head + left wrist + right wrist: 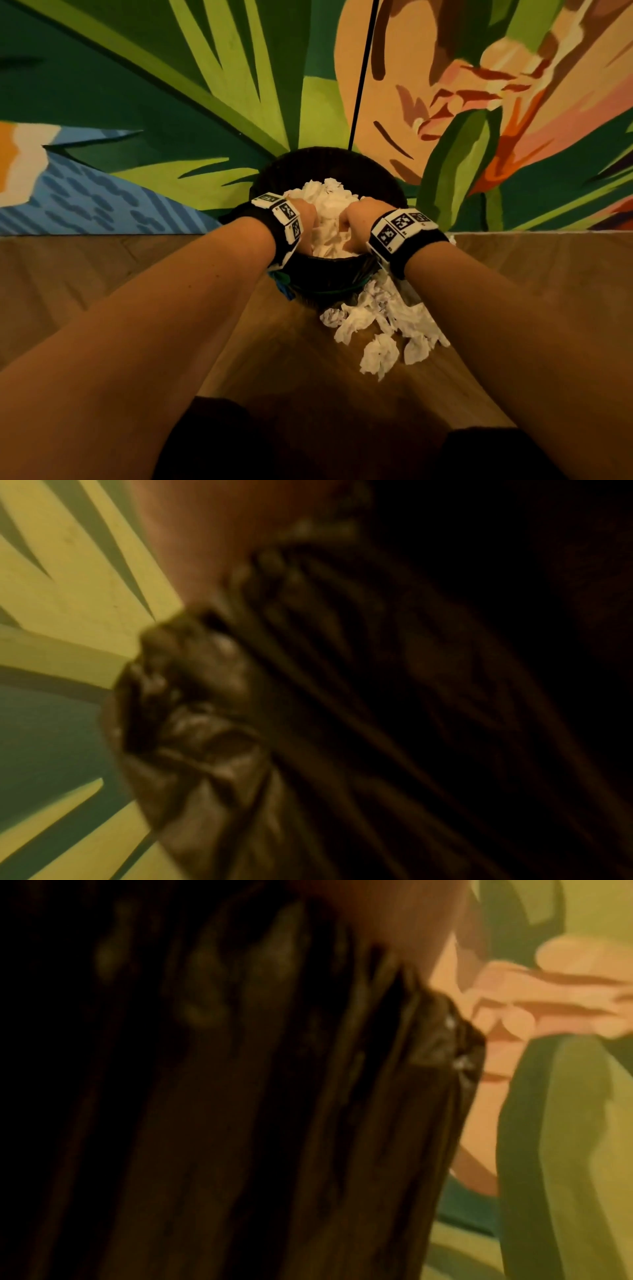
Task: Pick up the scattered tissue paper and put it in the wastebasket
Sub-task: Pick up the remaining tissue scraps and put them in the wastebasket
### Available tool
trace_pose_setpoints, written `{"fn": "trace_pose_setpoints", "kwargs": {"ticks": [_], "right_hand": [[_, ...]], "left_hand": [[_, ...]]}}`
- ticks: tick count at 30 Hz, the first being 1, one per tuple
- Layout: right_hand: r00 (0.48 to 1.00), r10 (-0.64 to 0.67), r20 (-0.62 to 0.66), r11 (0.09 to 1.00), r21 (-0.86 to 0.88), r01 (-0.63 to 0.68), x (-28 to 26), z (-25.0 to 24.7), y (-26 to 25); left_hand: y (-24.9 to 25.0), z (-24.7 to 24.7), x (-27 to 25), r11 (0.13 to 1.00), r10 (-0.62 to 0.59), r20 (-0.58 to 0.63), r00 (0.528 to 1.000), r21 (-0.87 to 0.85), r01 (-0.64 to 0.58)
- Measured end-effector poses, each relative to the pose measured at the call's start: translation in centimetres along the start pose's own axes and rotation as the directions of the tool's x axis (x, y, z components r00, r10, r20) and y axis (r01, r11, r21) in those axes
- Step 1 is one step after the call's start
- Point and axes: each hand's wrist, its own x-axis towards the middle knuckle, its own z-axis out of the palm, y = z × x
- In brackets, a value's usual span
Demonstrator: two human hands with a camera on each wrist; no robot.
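Both hands deep in the wastebasket [329, 274], right at the foot of the painted wall [171, 85]. Dark, round, upright basket with a black liner [205, 723] bunched over the rim, mouth pointing straight up. Packed to the brim with crumpled white tissue paper [325, 198], a heap with no clear long axis, mounded above the rim toward the wall side.

Left hand [303, 214] plunged into the left side of the heap, knuckles up, fingers buried in the paper. Right hand [359, 219] pressed in on the right side, fingers curled downward into the same mass. Whether either grip is clamped on paper or merely pushing it down: cannot tell, fingertips hidden under the tissue. Tagged black wristbands [400, 229] level with the rim on both sides.

More loose tissue [380, 325] on the wooden floor [102, 291], just in front of the basket and slightly right, below the right wrist and touching the basket's base, spilling back toward the person in a ragged trail. Separate crumpled wads at the near end.

Wrist views blurred and dark: only liner folds, basket ribs and mural colours.
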Motion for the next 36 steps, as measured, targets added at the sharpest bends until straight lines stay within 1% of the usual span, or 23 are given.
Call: {"fn": "trace_pose_setpoints", "kwargs": {"ticks": [2,4,8,10,13,16,18,19,20,21,22,23,24,25,26,28,29,30,32,33,34,35,36], "right_hand": [[0.999,0.020,0.041,0.997,0.072,-0.023,-0.2,-0.1,0.0],[0.999,0.031,0.042,0.991,0.127,-0.036,-0.8,-0.3,0.0],[0.995,0.018,-0.101,0.982,0.187,0.001,-3.1,-1.2,0.1],[0.981,0.006,-0.192,0.983,0.180,0.029,-4.6,-1.4,0.2],[0.954,-0.021,-0.298,0.968,0.234,0.095,-6.5,-1.8,0.9],[0.908,-0.073,-0.413,0.956,0.231,0.182,-8.1,-2.4,1.9],[0.848,-0.051,-0.527,0.936,0.270,0.225,-8.8,-2.9,2.9],[0.814,-0.013,-0.580,0.925,0.303,0.230,-9.1,-3.0,3.6],[0.785,0.052,-0.618,0.908,0.356,0.220,-9.2,-3.0,4.5],[0.761,0.146,-0.632,0.878,0.437,0.194,-9.2,-2.7,5.5],[0.742,0.260,-0.618,0.830,0.535,0.155,-9.2,-2.1,6.6],[0.722,0.384,-0.576,0.769,0.632,0.095,-9.3,-1.0,7.6],[0.705,0.492,-0.511,0.705,0.708,0.022,-9.3,0.5,8.7],[0.704,0.565,-0.430,0.651,0.756,-0.060,-9.4,2.6,9.7],[0.725,0.601,-0.336,0.616,0.773,-0.152,-9.7,5.1,10.4],[0.789,0.601,-0.127,0.592,0.734,-0.333,-10.6,10.6,11.1],[0.807,0.590,-0.027,0.583,0.706,-0.403,-11.3,13.3,11.1],[0.820,0.568,0.067,0.572,0.685,-0.452,-12.0,15.7,10.7],[0.842,0.498,0.208,0.588,0.632,-0.504,-13.3,19.9,9.9],[0.848,0.460,0.262,0.608,0.603,-0.516,-13.8,21.5,9.3],[0.856,0.415,0.309,0.626,0.585,-0.515,-14.3,22.8,8.9],[0.863,0.368,0.346,0.646,0.573,-0.505,-14.6,23.8,8.5],[0.867,0.334,0.370,0.664,0.560,-0.495,-14.8,24.5,8.2]], "left_hand": [[0.0,0.4,0.3,1.000,-0.003,0.030,1.000,0.014,0.003],[-0.1,0.3,0.2,1.000,-0.008,0.032,0.999,0.012,0.008],[-0.9,-0.6,-0.9,1.000,-0.007,-0.017,1.000,-0.027,0.007],[-1.5,-1.3,-2.2,0.998,-0.001,-0.056,0.998,-0.056,-0.002],[-2.3,-3.4,-4.7,0.992,0.037,-0.124,0.992,-0.119,-0.051],[-2.4,-6.3,-7.5,0.988,0.068,-0.163,0.984,-0.127,-0.089],[-1.9,-8.1,-9.0,0.992,0.051,-0.242,0.969,-0.100,-0.078],[-1.3,-8.9,-9.6,0.994,0.050,-0.309,0.950,-0.077,-0.077],[-0.3,-9.6,-10.1,0.994,0.063,-0.392,0.918,-0.060,-0.094],[1.2,-10.3,-10.5,0.988,0.092,-0.477,0.874,-0.063,-0.138],[3.0,-10.6,-10.8,0.973,0.134,-0.551,0.824,-0.083,-0.214],[5.2,-10.6,-11.0,0.947,0.183,-0.607,0.773,-0.102,-0.305],[7.6,-10.1,-11.1,0.911,0.238,-0.637,0.733,-0.115,-0.395],[10.1,-9.2,-10.9,0.876,0.292,-0.622,0.727,-0.131,-0.464],[12.6,-7.7,-10.4,0.849,0.345,-0.571,0.745,-0.149,-0.507],[16.2,-3.5,-9.1,0.853,0.406,-0.387,0.828,-0.167,-0.495],[17.4,-0.9,-8.1,0.870,0.404,-0.273,0.873,-0.179,-0.459],[18.1,2.2,-6.9,0.884,0.392,-0.167,0.904,-0.201,-0.421],[19.2,8.5,-5.3,0.887,0.361,-0.022,0.932,-0.301,-0.350],[19.6,11.6,-4.8,0.866,0.349,0.018,0.937,-0.388,-0.315],[20.1,14.3,-4.3,0.849,0.337,-0.004,0.942,-0.430,-0.306],[20.4,16.6,-4.2,0.846,0.297,-0.038,0.954,-0.454,-0.281],[21.0,18.8,-3.9,0.833,0.279,-0.009,0.960,-0.496,-0.247]]}}
